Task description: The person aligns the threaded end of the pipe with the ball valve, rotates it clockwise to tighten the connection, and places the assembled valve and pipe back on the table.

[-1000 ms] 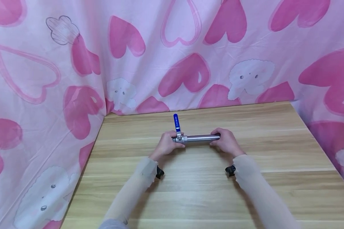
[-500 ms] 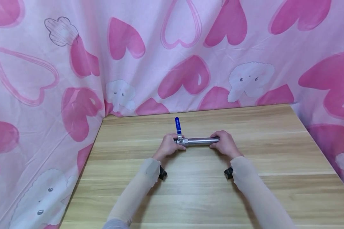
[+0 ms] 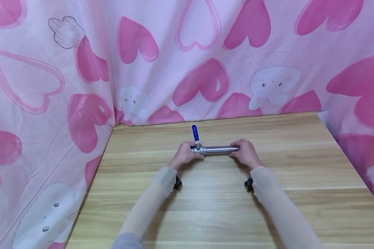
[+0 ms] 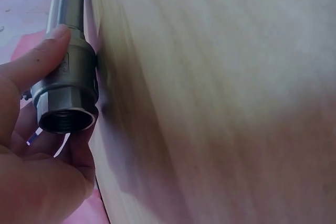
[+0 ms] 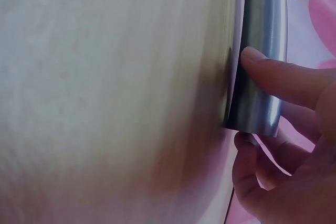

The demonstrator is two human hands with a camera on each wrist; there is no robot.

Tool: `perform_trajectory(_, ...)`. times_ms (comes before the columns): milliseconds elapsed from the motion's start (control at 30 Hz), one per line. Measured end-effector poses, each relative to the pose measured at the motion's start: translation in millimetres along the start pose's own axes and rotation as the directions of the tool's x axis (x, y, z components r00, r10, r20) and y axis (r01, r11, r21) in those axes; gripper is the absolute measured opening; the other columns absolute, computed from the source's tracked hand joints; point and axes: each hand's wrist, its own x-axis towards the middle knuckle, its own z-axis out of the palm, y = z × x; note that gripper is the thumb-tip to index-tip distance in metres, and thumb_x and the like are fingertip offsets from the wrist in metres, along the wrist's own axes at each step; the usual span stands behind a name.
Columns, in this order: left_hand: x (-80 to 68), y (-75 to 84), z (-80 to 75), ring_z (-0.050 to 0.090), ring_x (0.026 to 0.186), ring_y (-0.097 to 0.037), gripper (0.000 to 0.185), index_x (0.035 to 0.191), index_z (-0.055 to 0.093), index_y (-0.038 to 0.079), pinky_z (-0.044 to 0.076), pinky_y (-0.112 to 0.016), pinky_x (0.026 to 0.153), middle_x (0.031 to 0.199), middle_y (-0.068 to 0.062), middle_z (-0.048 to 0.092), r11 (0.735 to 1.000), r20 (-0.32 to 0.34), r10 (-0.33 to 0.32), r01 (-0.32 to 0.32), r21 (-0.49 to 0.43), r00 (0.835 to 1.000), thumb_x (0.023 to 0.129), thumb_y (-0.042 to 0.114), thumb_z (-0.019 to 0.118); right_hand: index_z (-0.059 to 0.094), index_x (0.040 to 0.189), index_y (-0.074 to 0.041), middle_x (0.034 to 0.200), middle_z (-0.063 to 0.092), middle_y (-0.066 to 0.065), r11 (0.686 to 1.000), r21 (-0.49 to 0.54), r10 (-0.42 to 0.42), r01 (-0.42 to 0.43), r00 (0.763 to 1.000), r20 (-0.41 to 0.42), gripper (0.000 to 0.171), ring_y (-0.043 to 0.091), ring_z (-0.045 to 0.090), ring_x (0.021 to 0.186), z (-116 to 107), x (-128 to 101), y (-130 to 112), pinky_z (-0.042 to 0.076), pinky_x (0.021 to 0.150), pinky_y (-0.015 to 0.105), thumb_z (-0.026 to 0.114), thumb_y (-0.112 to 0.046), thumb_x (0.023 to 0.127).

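Two ends of the pipe (image 3: pixel 219 149), valve in left hand's (image 3: pixel 184 155) grip, bare end in right hand's (image 3: pixel 245 154).

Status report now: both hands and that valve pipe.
Left hand grips valve end. Right hand grips steel pipe. Blue handle upright. Nothing obstructing on table.

Support surface: rectangular tabletop of light wood-grain laminate (image 3: pixel 299 166), boards running left to right, a pale seam crossing its right half. Lying on it near the middle-rear: straight polished steel pipe with a steel valve body at its left end (image 3: pixel 219 149), axis parallel to the back edge. Blue lever handle (image 3: pixel 194 132) points away toward the rear edge.
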Motion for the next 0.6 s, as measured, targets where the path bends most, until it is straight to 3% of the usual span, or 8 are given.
perform_trajectory(167,6.7,0.8,-1.8,0.06,0.086,-0.018,0.048,0.114,0.069,0.016,0.051,-0.029,0.074,0.103,-0.004,0.069,1.0,0.025,-0.007,0.007,0.003,1.0,0.069,0.022,0.087,0.065,0.119,0.002,0.121,0.062,0.024,1.0,-0.009,0.008,-0.007,1.0,0.013,0.047,0.039,0.052,0.113,-6.1,5.8,0.0,0.038,0.102,0.052,0.079,-0.008,0.076)
perform_trajectory(433,14.1,-0.4,-3.2,0.056,0.091,-0.02,0.038,0.104,0.071,0.008,0.047,-0.033,0.084,0.104,-0.008,0.062,0.999,0.058,0.02,-0.019,-0.033,0.998,0.072,0.022,0.085,0.063,0.122,0.002,0.126,0.06,0.027,0.999,-0.028,0.022,-0.02,0.998,0.056,0.051,0.042,0.051,0.121,-10.7,11.9,-0.3,0.035,0.106,0.053,0.08,-0.009,0.075)
perform_trajectory(600,14.4,-3.1,-7.1,0.055,0.09,-0.02,0.036,0.102,0.071,0.008,0.046,-0.033,0.084,0.103,-0.01,0.062,0.998,0.072,0.014,-0.01,-0.054,0.997,0.073,0.023,0.085,0.063,0.122,0.001,0.124,0.061,0.026,1.0,-0.03,0.009,-0.007,0.998,0.06,0.051,0.041,0.053,0.119,-7.9,12.7,-0.5,0.037,0.105,0.052,0.08,-0.01,0.075)
